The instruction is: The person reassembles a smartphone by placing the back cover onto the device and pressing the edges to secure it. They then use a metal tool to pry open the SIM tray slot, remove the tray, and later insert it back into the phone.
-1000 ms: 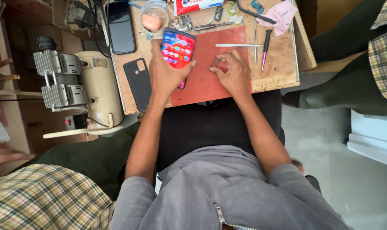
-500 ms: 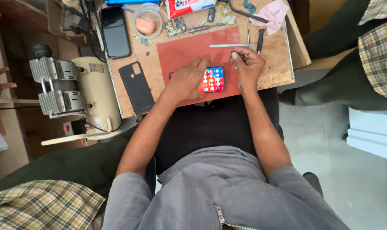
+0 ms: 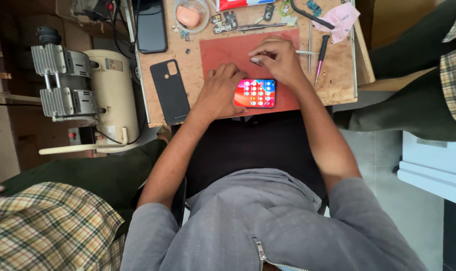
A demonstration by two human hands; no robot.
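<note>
A smartphone [image 3: 256, 93] with a lit, colourful screen lies flat on the red work mat [image 3: 223, 52] near the table's front edge. My left hand [image 3: 219, 92] rests on the phone's left end and holds it down. Just above the phone, my right hand [image 3: 277, 61] pinches a small metal part between its fingertips. What that part is, I cannot make out.
A black phone back cover [image 3: 170, 92] lies left of the mat, a dark phone [image 3: 152, 26] behind it. A pink-handled screwdriver [image 3: 321, 57], tweezers, small parts and a pink cloth [image 3: 341, 20] lie at the back and right. A compressor [image 3: 85, 85] stands at left. Other people sit on both sides.
The phone went from raised in my left hand to flat on the mat. My right hand has drawn in towards the mat's middle with a small part.
</note>
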